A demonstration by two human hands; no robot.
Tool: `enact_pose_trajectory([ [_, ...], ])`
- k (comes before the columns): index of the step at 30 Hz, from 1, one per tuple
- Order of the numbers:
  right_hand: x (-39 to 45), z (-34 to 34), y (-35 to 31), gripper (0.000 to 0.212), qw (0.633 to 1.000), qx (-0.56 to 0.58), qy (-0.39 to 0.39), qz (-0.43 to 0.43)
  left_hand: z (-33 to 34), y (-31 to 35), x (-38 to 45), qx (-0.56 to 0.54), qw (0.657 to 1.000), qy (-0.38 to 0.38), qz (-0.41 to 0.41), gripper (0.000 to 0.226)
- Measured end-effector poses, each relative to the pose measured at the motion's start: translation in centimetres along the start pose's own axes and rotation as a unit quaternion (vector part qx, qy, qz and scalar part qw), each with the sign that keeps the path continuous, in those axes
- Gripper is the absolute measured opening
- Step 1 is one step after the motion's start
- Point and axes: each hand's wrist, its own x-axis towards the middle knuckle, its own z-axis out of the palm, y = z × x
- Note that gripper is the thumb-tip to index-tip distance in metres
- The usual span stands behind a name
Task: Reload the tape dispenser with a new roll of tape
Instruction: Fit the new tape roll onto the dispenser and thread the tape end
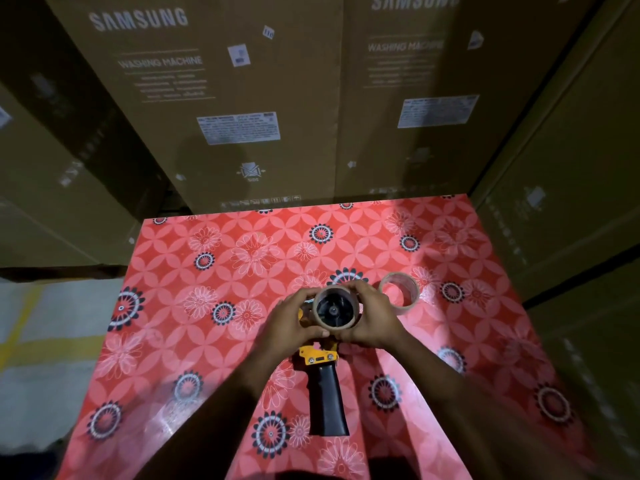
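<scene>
A yellow tape dispenser (317, 355) with a black handle lies on the red floral table (207, 341), handle toward me. A brown cardboard roll (320, 318) sits around the dispenser's black hub. My left hand (292, 322) grips the roll and the dispenser's head from the left. From the right, my right hand (372, 317) wraps around the same roll. Just right of my hands a second roll of clear tape (400, 293) rests on the table, untouched.
Tall cardboard washing-machine boxes (214, 98) stand directly behind the table and along its right side (571, 202). Grey floor with yellow lines (41, 341) lies beyond the table's left edge.
</scene>
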Motion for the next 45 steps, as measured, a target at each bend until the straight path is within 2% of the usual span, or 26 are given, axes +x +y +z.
enact_pose_trajectory([
  [10, 1.6, -1.1, -1.5, 0.078, 0.997, -0.066, -0.039, -0.001, -0.1, -0.4, 0.9, -0.027, 0.999, -0.009, -0.027, 0.079],
  [14, 2.3, -1.3, -1.9, 0.083, 0.992, -0.101, -0.081, 0.008, 0.1, -0.3, 1.0, 0.015, 0.999, -0.028, -0.037, 0.084],
  [21, 0.3, 0.0, -0.6, 0.076, 0.999, -0.044, -0.007, -0.005, 0.7, -0.7, 0.9, 0.049, 0.998, -0.024, -0.03, 0.089],
  [27, -0.4, 0.3, -0.1, 0.081, 1.0, -0.012, 0.002, -0.022, 0.7, -0.8, 1.1, 0.058, 0.997, -0.025, -0.036, 0.088],
  [29, -0.5, 0.3, 0.1, 0.091, 0.998, -0.036, -0.04, -0.029, 0.6, -0.6, 1.0, 0.071, 0.996, -0.039, -0.037, 0.092],
  [31, -0.9, 0.2, 0.3, 0.117, 0.991, -0.072, -0.11, -0.021, 0.7, -0.5, 0.7, 0.113, 0.992, -0.052, -0.032, 0.107],
  [32, -1.0, 0.2, 0.4, 0.123, 0.987, -0.09, -0.129, -0.018, 0.8, -0.4, 0.5, 0.138, 0.989, -0.046, -0.024, 0.112],
  [33, -1.1, 0.3, 0.5, 0.121, 0.985, -0.108, -0.131, -0.019, 0.8, -0.5, 0.4, 0.162, 0.986, -0.03, -0.009, 0.109],
  [35, -1.5, 0.6, 0.5, 0.103, 0.982, -0.141, -0.124, -0.023, 1.0, -0.8, 0.1, 0.223, 0.974, 0.0, 0.032, 0.089],
  [37, -1.8, 1.0, 0.4, 0.085, 0.976, -0.184, -0.112, -0.033, 1.4, -1.0, -0.3, 0.272, 0.961, -0.016, 0.044, 0.075],
  [39, -1.9, 1.6, 0.5, 0.073, 0.97, -0.224, -0.08, -0.044, 1.8, -1.1, -0.4, 0.266, 0.963, -0.03, 0.028, 0.071],
  [42, -1.8, 2.2, 0.6, 0.073, 0.961, -0.261, -0.073, -0.047, 2.0, -0.7, -0.2, 0.26, 0.964, -0.05, 0.003, 0.07],
  [45, -1.8, 3.0, 0.9, 0.075, 0.96, -0.264, -0.088, -0.036, 1.8, -0.1, 0.1, 0.301, 0.95, -0.082, -0.016, 0.071],
])
